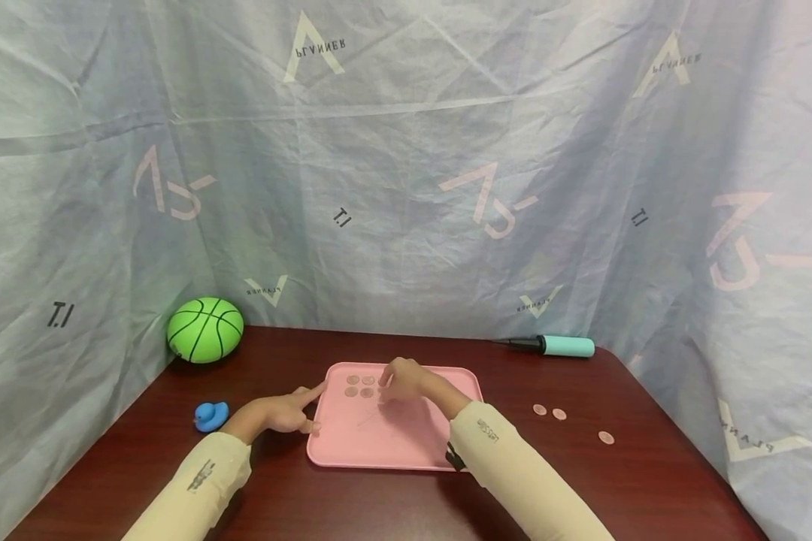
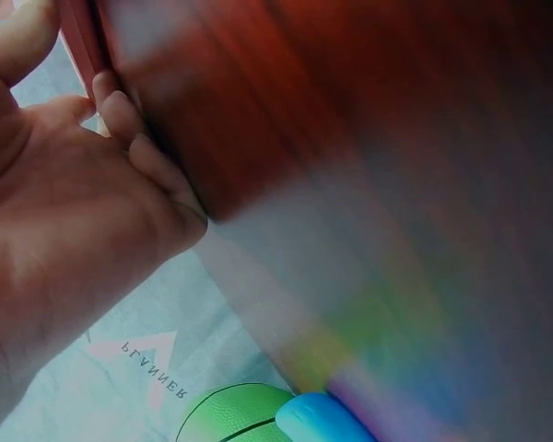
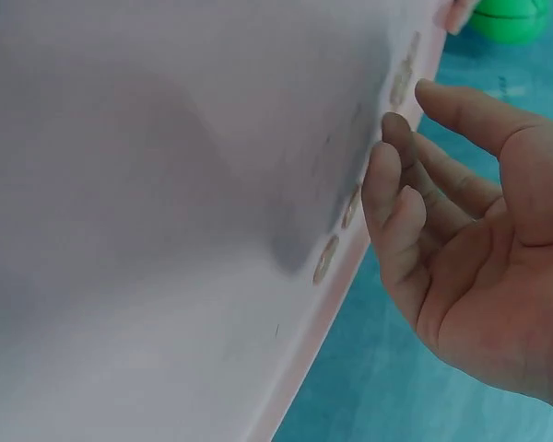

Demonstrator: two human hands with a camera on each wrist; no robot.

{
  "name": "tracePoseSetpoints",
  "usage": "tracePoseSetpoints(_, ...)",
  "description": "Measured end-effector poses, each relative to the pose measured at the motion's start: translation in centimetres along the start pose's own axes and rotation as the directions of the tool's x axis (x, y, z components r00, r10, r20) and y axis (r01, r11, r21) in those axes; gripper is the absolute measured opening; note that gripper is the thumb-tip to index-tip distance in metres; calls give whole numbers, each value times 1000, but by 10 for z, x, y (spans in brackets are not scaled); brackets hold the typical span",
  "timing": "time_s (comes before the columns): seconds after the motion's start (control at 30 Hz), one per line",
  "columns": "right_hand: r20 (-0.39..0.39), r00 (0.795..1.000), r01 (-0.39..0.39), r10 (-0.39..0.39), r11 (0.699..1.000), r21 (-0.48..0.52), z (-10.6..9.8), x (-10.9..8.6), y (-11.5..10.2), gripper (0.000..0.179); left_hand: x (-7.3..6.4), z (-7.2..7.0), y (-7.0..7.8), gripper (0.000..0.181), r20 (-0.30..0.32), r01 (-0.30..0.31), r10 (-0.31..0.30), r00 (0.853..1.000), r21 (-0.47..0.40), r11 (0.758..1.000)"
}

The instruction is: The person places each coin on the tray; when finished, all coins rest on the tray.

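A pink rectangular tray [image 1: 379, 443] lies on the table with several round coins [image 1: 353, 380] set in rows near its far edge. My left hand [image 1: 280, 412] is at the tray's left side, index finger stretched to the rim and thumb on the rim closer to me. Over the coin rows is my right hand [image 1: 404, 379], fingertips down by the coins and covering some of them. The right wrist view shows a gap between the thumb and fingers of this hand, with nothing seen in it. Two coins [image 3: 325, 260] lie beside its fingers there.
Three loose coins [image 1: 559, 414] lie on the dark red table [image 1: 277, 500] right of the tray. A blue rubber duck [image 1: 211, 416] and a green ball [image 1: 206, 330] are on the left. At the back right lies a turquoise hand pump [image 1: 568, 346], before a cloth backdrop [image 1: 392, 263].
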State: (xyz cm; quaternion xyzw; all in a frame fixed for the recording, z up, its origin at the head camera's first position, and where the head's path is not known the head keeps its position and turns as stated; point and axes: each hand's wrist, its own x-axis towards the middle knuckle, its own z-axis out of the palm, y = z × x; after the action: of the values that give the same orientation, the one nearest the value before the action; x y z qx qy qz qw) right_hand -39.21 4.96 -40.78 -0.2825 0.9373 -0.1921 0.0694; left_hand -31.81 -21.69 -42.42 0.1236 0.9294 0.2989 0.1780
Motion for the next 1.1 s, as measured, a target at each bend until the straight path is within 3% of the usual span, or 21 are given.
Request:
tracePoseSetpoints(0.3, -52, 998, 43, -37, 993, 110, -25, -36, 31, 22, -1, -4, 1, 95, 8, 0, 0, 1000, 4, 1000)
tracePoseSetpoints(0.47, -84, 996, 16, -2, 986, 167, -32, -61, 57, 21, 0, -1, 2, 95, 26, 2, -2, 1000, 1, 1000)
tracePoseSetpoints(0.63, -83, 996, -10, 28, 977, 213, -34, -79, 83, 24, -1, 1, -2, 96, 5, 12, -12, 1000, 8, 1000)
tracePoseSetpoints(0.87, -88, 995, -22, 45, 969, 246, -44, -99, 103, 30, -1, 2, -2, 95, 4, 7, -7, 1000, 12, 1000)
tracePoseSetpoints(1.1, -109, 988, -77, 112, 954, 289, -52, -116, 124, 27, 1, 0, -1, 94, 7, -6, 6, 1000, 41, 999)
